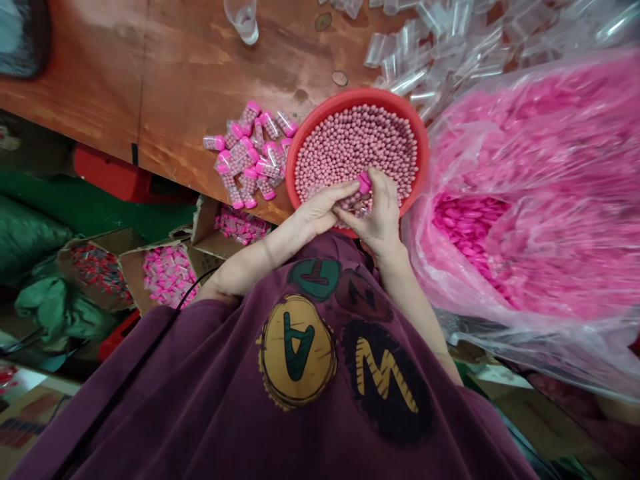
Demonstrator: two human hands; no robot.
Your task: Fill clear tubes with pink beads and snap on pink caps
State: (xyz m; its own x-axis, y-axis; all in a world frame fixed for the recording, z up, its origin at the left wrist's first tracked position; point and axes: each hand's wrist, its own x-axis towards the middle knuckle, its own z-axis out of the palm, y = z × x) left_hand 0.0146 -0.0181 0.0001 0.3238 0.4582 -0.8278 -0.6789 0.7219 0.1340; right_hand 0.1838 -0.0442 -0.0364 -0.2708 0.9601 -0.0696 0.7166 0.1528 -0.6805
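Both hands meet over the near rim of a red basin [419, 180] full of pink beads [355, 140]. My left hand [320, 207] is closed around a small clear tube of beads [350, 200], largely hidden by the fingers. A bright pink cap [364, 183] sits at the tube's upper end, pinched by my right hand [383, 213]. Whether the cap is fully seated I cannot tell. Left of the basin lies a loose pile of capped, bead-filled tubes [245, 155].
A plastic bag [540, 173] of pink caps [467, 230] bulges right of the basin. Clear tubes [410, 57] spread behind it, and a clear cup [244, 20] stands at the back. Below the table's left edge are cardboard boxes of small pink items [169, 273] and red-grey pieces [100, 270].
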